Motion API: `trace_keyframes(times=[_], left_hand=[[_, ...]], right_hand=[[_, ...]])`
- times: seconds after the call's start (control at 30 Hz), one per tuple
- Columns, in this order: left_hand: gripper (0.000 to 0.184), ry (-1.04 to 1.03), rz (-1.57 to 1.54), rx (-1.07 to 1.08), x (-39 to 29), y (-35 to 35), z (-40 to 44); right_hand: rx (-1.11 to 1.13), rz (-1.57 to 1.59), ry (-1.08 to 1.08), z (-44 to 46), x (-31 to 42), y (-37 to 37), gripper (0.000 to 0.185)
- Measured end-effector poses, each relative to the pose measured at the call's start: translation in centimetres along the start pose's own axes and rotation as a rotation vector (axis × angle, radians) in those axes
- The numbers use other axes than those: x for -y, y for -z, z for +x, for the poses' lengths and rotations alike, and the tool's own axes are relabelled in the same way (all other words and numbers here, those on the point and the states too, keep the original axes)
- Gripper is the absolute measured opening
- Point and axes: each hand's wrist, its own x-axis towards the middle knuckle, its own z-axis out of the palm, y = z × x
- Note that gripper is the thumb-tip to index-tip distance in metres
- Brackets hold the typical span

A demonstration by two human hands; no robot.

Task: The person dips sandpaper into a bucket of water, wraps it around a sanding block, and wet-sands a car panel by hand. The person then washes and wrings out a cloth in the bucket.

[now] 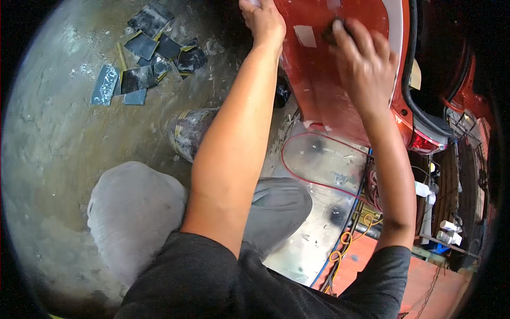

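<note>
A red car body panel (324,80), with dull scuffed areas and a pale rectangular patch (305,36), fills the upper middle of the head view. At its left edge, my left hand (264,22) is closed around the rim; some of its fingers run out of frame or are hidden. Against the panel's face presses my right hand (366,61), slightly blurred, its fingers closed on a small dark piece of what looks like sandpaper (330,36). Most of that piece is covered by the fingers.
Several dark sandpaper sheets (139,78) lie scattered on the stained floor (58,154). A paint-smeared bucket (186,133) stands behind my left forearm. To the right are a red hose (289,167), yellow coiled cable (346,238), a tail light (426,143) and white bottles (425,191).
</note>
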Motion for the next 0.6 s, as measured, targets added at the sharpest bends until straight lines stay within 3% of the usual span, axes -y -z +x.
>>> trace_keyframes(times=[0.1,0.17,0.27,0.4,0.5,0.6], left_hand=[[0.074,0.026,0.008,-0.029,-0.4,-0.2,0.1],[0.076,0.015,0.094,-0.109,1.2,-0.6,0.7],[0.082,0.023,0.058,-0.009,0.6,0.2,1.0],[0.079,0.048,0.144,-0.095,0.1,-0.4,0.2],[0.082,0.005,0.012,0.007,0.0,0.2,0.1],[0.083,0.03,0.055,0.026,0.1,0.4,0.4]], right_hand=[[-0.22,0.184,-0.184,0.1,0.9,-1.9,0.06],[-0.119,0.139,-0.132,-4.6,1.1,-2.5,0.06],[0.054,0.05,-0.002,-6.4,0.4,-1.8,0.057],[-0.156,0.143,-0.068,0.7,-0.1,-1.0,0.061],[0.044,0.062,0.033,-6.1,0.3,-0.9,0.059],[-0.045,0.092,0.061,-4.3,-1.1,-1.4,0.059]])
